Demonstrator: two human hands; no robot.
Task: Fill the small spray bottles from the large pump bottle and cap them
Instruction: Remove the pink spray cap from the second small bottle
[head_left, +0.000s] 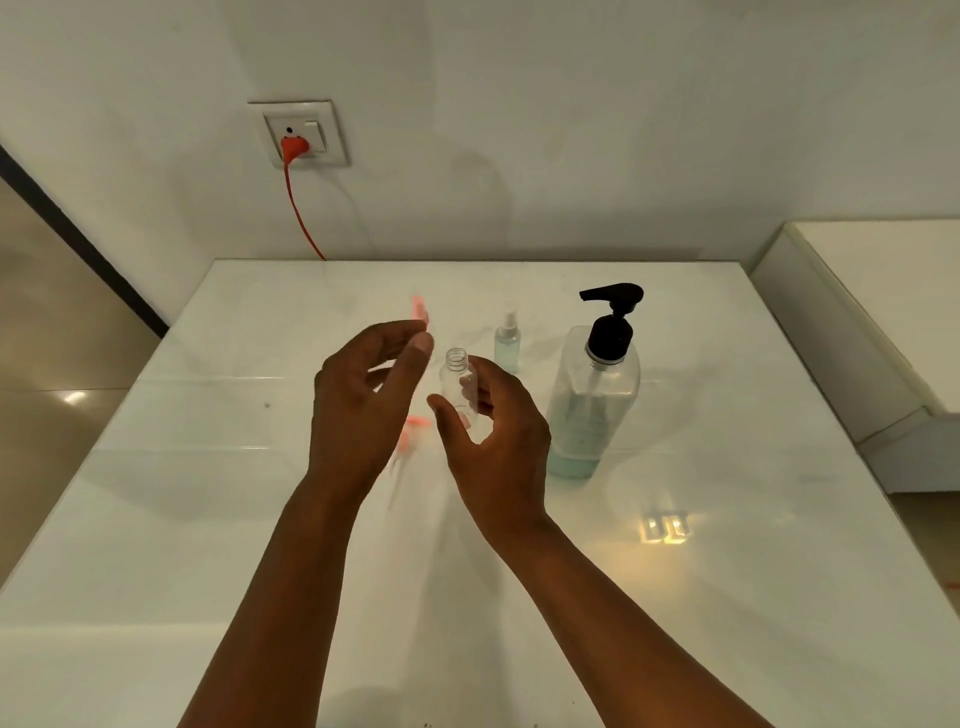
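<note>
My right hand (493, 431) holds a small clear bottle (460, 387) upright above the table; its threaded neck is uncapped and it looks empty. My left hand (363, 400) is raised just left of it, fingers curled. A blurred pink spray head (420, 307) shows at its fingertips, and I cannot tell whether the hand pinches it. A second blurred pink spray head with a dip tube (413, 431) sits lower, between my hands. A small capped spray bottle with bluish liquid (507, 340) stands behind. The large pump bottle (597, 384), with a black pump, stands to the right, partly filled with blue-green liquid.
The glossy white table (208, 467) ends at a wall. An orange plug and cable (296, 176) hang from a wall socket at the back left. A white ledge (857, 322) runs along the table's right side.
</note>
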